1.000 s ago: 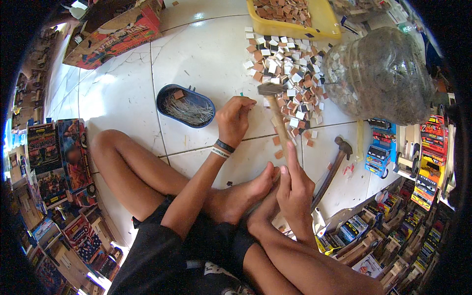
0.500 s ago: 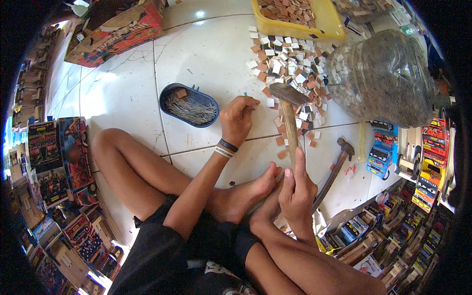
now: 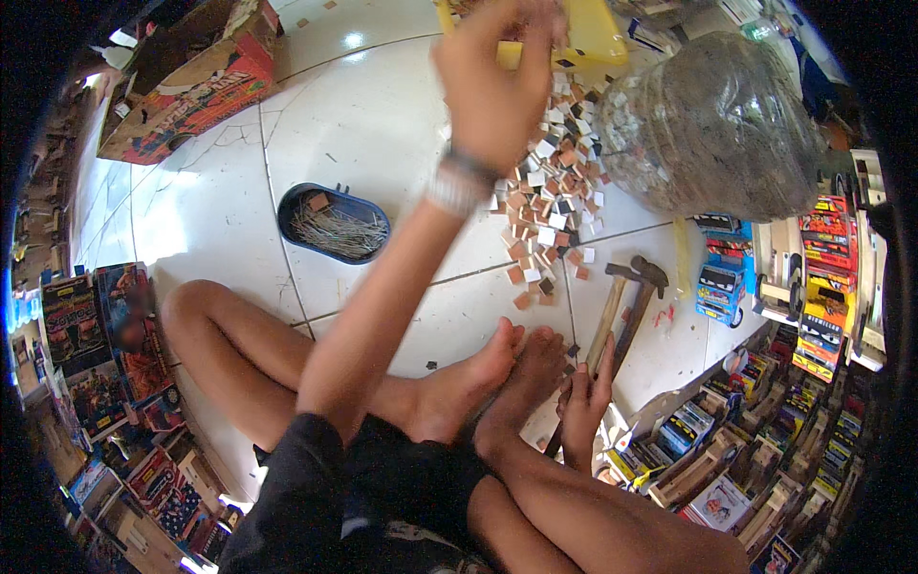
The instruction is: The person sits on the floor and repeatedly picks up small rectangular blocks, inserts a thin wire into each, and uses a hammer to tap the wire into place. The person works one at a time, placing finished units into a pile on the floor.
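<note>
One hammer (image 3: 604,325) sits in the right hand (image 3: 580,402), fingers wrapped around its handle, forefinger along it; a second hammer (image 3: 635,323) is just beside it, the heads overlapping in view; the left hand (image 3: 492,91), blurred and partly curled, covers part of the yellow tray (image 3: 602,43), and I cannot tell whether it holds anything; loose squares (image 3: 557,221) lie on the floor (image 3: 459,306); nails (image 3: 335,230) lie in a blue tub (image 3: 361,207).
</note>
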